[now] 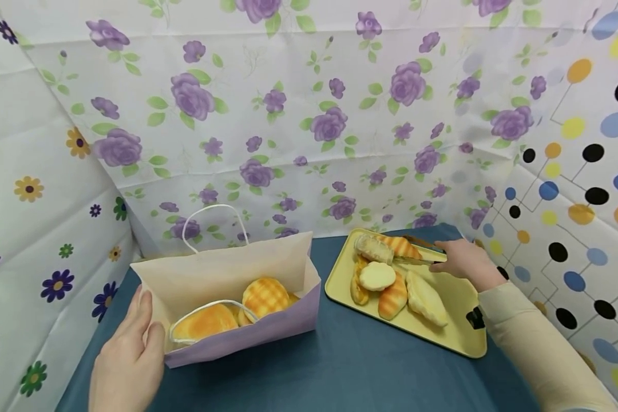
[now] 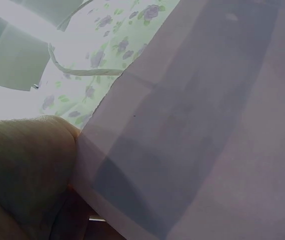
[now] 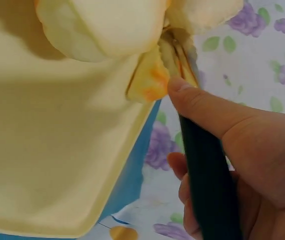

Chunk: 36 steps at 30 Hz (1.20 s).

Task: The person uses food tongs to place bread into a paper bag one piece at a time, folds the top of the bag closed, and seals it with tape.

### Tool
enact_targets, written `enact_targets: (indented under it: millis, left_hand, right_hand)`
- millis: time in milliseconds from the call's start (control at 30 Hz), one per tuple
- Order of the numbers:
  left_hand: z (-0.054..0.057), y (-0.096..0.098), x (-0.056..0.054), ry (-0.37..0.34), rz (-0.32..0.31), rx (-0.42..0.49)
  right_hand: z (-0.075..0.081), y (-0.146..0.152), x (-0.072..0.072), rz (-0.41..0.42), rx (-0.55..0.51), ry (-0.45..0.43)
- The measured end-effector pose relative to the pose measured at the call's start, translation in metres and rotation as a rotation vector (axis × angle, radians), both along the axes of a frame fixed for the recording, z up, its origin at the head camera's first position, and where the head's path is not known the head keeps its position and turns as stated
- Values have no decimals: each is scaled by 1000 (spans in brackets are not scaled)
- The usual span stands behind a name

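My left hand (image 1: 126,355) rests against the left side of a lilac paper bag (image 1: 247,348), its fingers fairly straight. The bag stands open at the top, with a white cord handle (image 1: 213,207) raised at the back. Inside it lie an oval bread (image 1: 206,323) and a round, grid-topped bun (image 1: 265,295). My right hand (image 1: 466,260) grips the dark handle of tongs (image 3: 205,170), thumb on top. The tongs reach over a yellow tray (image 1: 463,337), close to a pale cylindrical roll (image 1: 373,250); whether they clasp it, I cannot tell.
Several other breads share the tray: a striped bread (image 1: 400,247), a round cream-topped piece (image 1: 377,276), a browned roll (image 1: 393,296) and a long pale one (image 1: 425,298). Blue cloth (image 1: 350,366) covers the table. Patterned fabric walls (image 1: 298,143) stand behind and at both sides.
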<state>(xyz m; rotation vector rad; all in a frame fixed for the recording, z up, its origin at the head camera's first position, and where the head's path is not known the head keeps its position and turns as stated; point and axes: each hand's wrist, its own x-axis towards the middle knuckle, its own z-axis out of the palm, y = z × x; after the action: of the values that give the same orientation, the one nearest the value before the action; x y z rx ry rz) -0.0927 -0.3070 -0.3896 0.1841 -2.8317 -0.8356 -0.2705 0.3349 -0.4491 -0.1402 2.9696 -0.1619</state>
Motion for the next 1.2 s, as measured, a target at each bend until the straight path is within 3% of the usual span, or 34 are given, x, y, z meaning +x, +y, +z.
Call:
enact_targets:
  millis: [433, 733, 933, 1200]
  left_hand:
    - [-1, -1, -2, -35, 6, -5]
    - [-1, -1, 0, -37, 11, 7]
    - [-3, -1, 1, -3, 17, 4]
    - [-4, -1, 1, 55, 11, 37]
  right_hand:
    - [-9, -14, 7, -56, -140, -79]
    - [-33, -4, 8, -158, -250, -153]
    - [-41, -6, 13, -189, -265, -118]
    - [-39, -6, 17, -176, -256, -31]
